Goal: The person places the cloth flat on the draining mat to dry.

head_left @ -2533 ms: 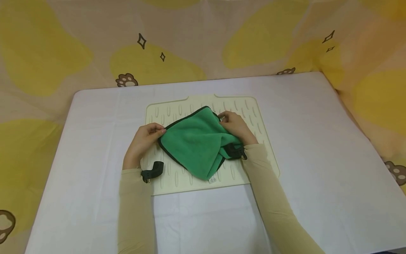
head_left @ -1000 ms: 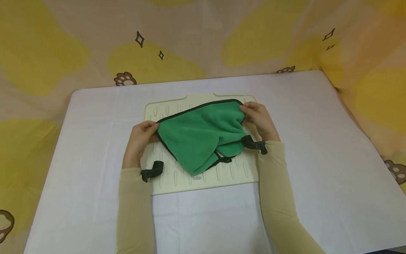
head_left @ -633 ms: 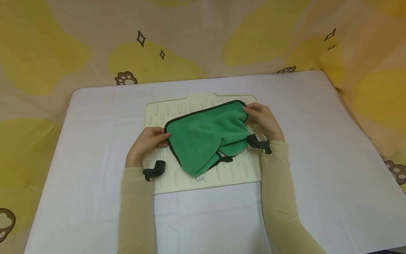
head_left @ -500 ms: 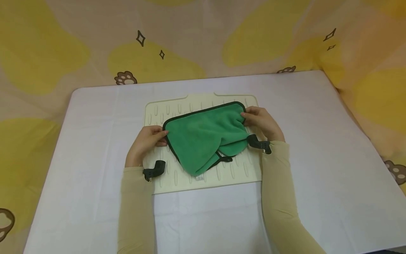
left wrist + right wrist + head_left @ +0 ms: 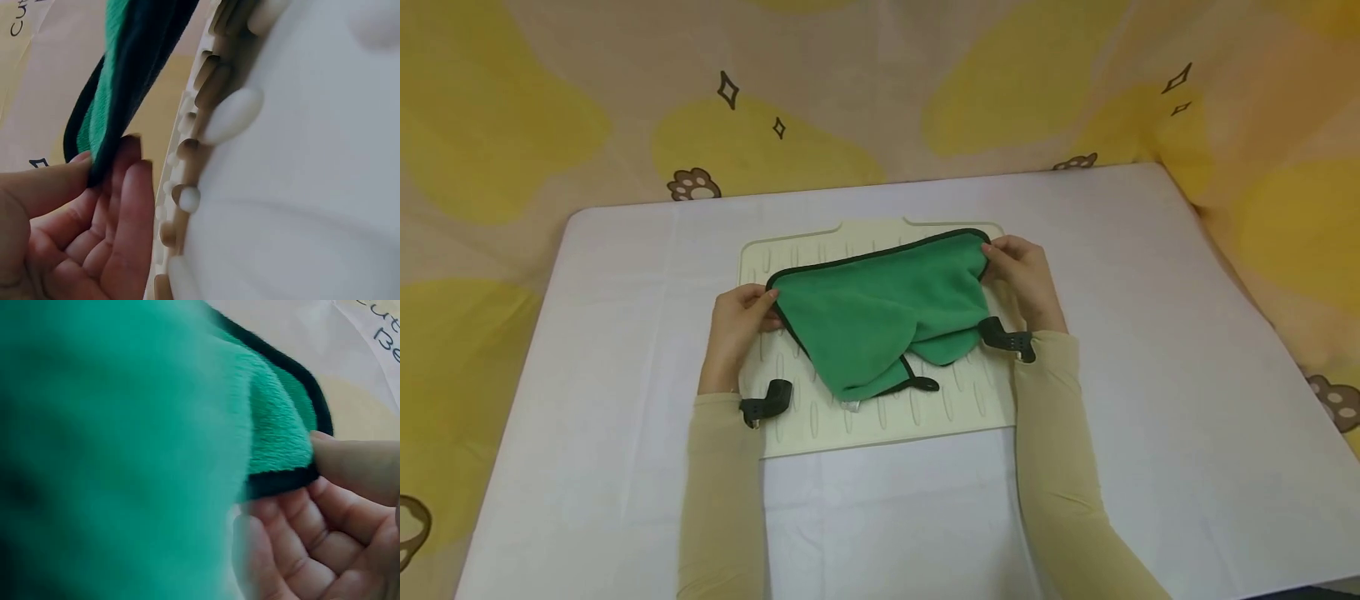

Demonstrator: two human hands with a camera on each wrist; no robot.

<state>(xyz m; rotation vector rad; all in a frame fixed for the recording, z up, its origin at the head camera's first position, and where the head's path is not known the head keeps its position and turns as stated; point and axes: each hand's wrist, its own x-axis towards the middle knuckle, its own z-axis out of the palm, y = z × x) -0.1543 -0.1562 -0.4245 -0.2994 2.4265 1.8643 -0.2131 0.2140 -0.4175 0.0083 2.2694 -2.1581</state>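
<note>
Both hands have drawn slightly farther apart and away from the person since half a second ago, pulling the far edge of a green cloth [image 5: 880, 317] longer, while its near end has risen a little. Dark edging [image 5: 861, 258] runs along the cloth's border and spans the gap between the two grips. Left hand [image 5: 735, 329]: thumb and fingers pinch one far corner. Right hand [image 5: 1026, 279]: thumb on one face and fingers behind, pinching the opposite far corner. Between the grips and toward the person, the cloth hangs smooth on the left hand's side and folds over itself on the right hand's side. From that folded part a small dark loop [image 5: 924, 384] sticks out, and a pale tag [image 5: 852, 407] peeks from the near end. Beneath both grips lies a cream mat [image 5: 880, 429] with raised oval ridges; whether the cloth's near end touches it, I cannot tell. Behind each hand, toward the person, come a black wrist camera and a tan sleeve [image 5: 722, 492]. Around the mat spreads a white-covered table [image 5: 587, 400]; beyond the grips stands a yellow-patterned curtain [image 5: 1000, 83] with paw prints.
</note>
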